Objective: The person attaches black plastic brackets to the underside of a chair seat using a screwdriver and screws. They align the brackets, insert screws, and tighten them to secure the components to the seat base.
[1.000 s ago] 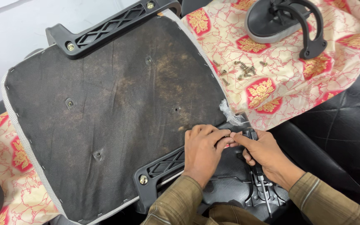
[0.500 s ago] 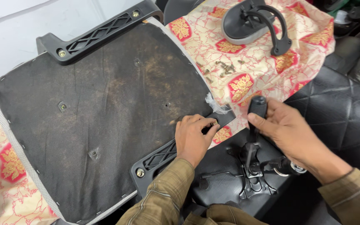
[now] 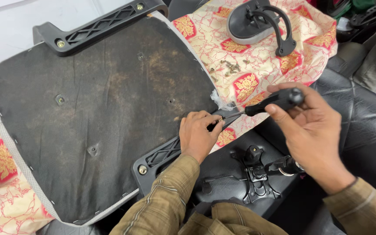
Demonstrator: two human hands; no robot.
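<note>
An upturned chair seat [image 3: 96,109], dark and worn underneath, lies in front of me with a black plastic armrest bracket [image 3: 162,154] at its near edge. My left hand [image 3: 199,135] rests on that bracket and pinches a small screw at its end. My right hand [image 3: 310,130] grips a black-handled screwdriver [image 3: 270,103], whose thin shaft points left to the screw under my left fingers.
A second black bracket [image 3: 96,26] runs along the seat's far edge. A red-and-cream patterned cloth [image 3: 257,65] holds several loose screws [image 3: 231,66] and a black armrest [image 3: 257,21]. A black chair mechanism [image 3: 257,174] lies near my lap on black quilted upholstery [image 3: 362,122].
My right hand has lifted up and to the right, and now holds the screwdriver level with its tip at my left fingers. The view shifted; my left hand stayed on the bracket.
</note>
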